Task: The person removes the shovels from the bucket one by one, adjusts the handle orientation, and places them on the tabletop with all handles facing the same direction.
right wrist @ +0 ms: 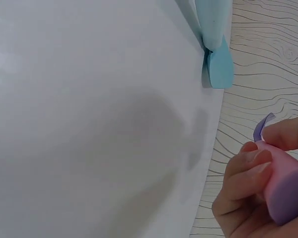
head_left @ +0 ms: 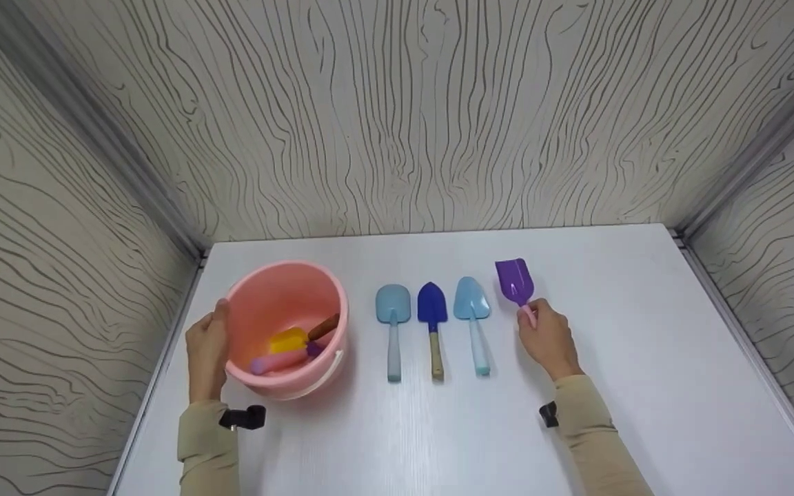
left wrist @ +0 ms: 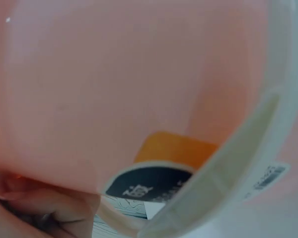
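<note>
A pink bucket [head_left: 287,275] stands tilted at the left of the white table. My left hand [head_left: 207,348] grips its rim on the left side; the left wrist view shows the bucket's wall [left wrist: 114,89] and part of my fingers. Inside lie a yellow scoop [head_left: 289,339] with a brown handle and a pink handle [head_left: 278,361] joined to something purple, mostly hidden. My right hand [head_left: 550,341] holds a purple toy shovel [head_left: 515,281] by its pink handle [right wrist: 283,173]. Its shadow falls apart from it in the right wrist view, so it appears raised.
Between the hands lie a light blue shovel [head_left: 393,304], a dark blue trowel [head_left: 432,303] with a wooden handle, and a light blue trowel [head_left: 471,300], handles toward me. Wood-patterned panels [head_left: 397,124] enclose the white table [head_left: 645,358] at the back and sides.
</note>
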A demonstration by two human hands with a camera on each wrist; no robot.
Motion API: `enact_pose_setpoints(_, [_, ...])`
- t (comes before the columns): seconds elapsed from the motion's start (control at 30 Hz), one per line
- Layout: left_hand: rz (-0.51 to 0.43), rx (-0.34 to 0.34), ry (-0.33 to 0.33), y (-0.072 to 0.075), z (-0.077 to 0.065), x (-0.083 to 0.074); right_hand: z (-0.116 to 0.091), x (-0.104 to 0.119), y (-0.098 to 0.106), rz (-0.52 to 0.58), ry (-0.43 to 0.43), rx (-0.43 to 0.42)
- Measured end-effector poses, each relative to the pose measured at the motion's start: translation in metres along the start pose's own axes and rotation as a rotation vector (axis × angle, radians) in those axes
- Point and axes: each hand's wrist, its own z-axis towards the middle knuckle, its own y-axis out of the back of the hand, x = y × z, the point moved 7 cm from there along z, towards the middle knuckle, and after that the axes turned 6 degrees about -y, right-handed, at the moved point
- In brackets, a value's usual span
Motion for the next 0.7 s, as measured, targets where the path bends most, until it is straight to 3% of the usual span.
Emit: enact_pose_setpoints(0.7, [-0.033, 0.003, 0.032, -0.001, 0.0, 0.001, 0.003, -0.026, -0.015, -0.034, -0.061, 0.048])
